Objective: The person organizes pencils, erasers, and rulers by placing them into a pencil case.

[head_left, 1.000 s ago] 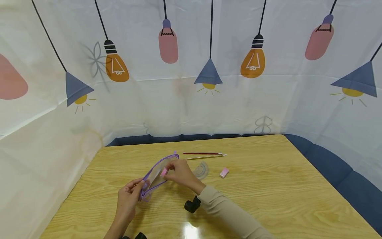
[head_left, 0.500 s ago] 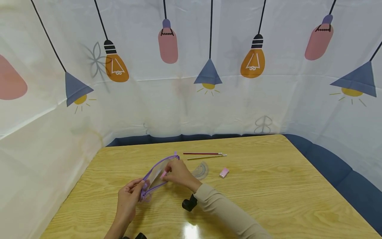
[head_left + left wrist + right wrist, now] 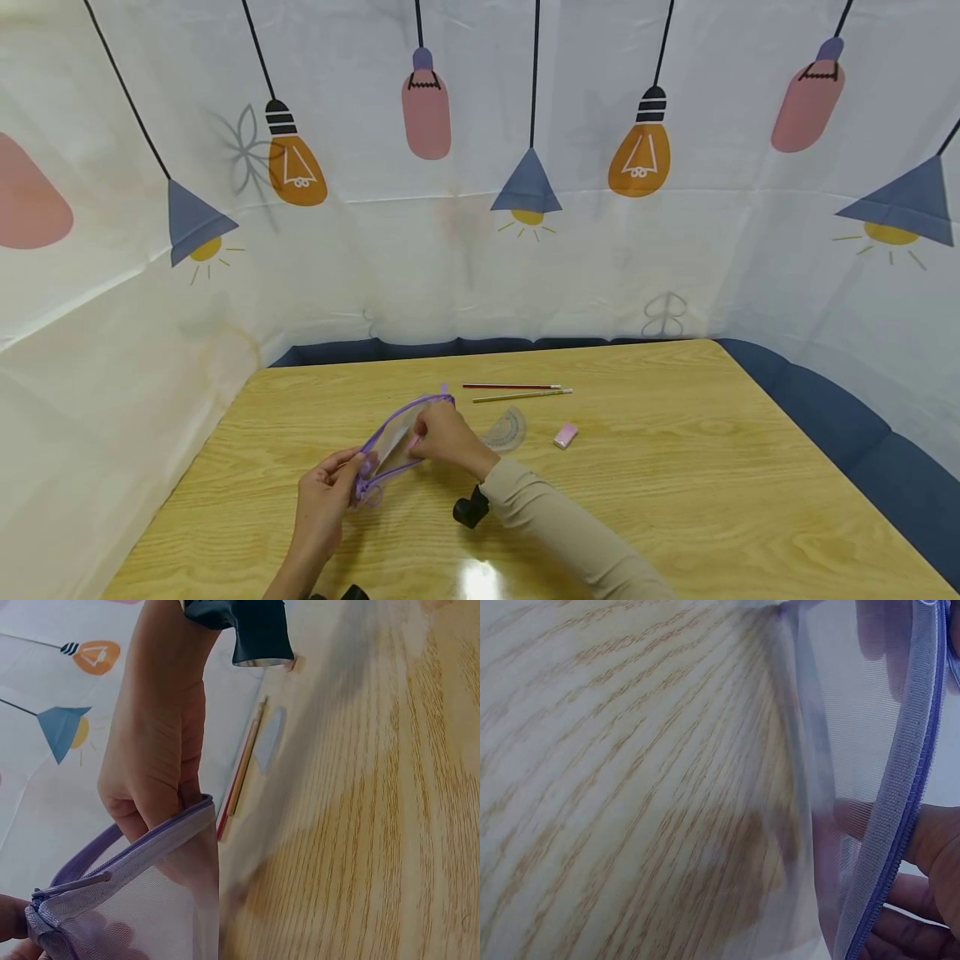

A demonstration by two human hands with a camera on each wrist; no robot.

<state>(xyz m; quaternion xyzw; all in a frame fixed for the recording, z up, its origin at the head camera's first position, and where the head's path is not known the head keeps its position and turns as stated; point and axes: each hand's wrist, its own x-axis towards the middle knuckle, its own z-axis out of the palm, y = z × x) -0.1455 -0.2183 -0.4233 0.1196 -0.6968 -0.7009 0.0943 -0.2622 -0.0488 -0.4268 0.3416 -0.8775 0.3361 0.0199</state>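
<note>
My left hand (image 3: 322, 493) grips the near end of a see-through mesh pencil case (image 3: 393, 418) with purple zip edging, which hangs unzipped above the table. My right hand (image 3: 452, 443) pinches a small pink block (image 3: 413, 445), mostly covered by the fingers, at the case's mouth. In the left wrist view, the right hand (image 3: 157, 757) reaches over the zip, its fingertips showing faintly through the mesh (image 3: 157, 907). The right wrist view has the zip edge (image 3: 900, 787) close up, with a thumb behind the mesh; the block cannot be made out there.
On the wooden table (image 3: 675, 483) lie a red pencil (image 3: 510, 386), a gold pencil (image 3: 521, 395), a clear protractor (image 3: 507, 429) and a pink eraser (image 3: 566, 435). A black wrist camera (image 3: 471, 507) hangs under the right wrist. A printed curtain (image 3: 465, 275) stands behind.
My right hand has shifted slightly down into the mouth of the pencil case, and less of the pink block shows. The left hand keeps its place.
</note>
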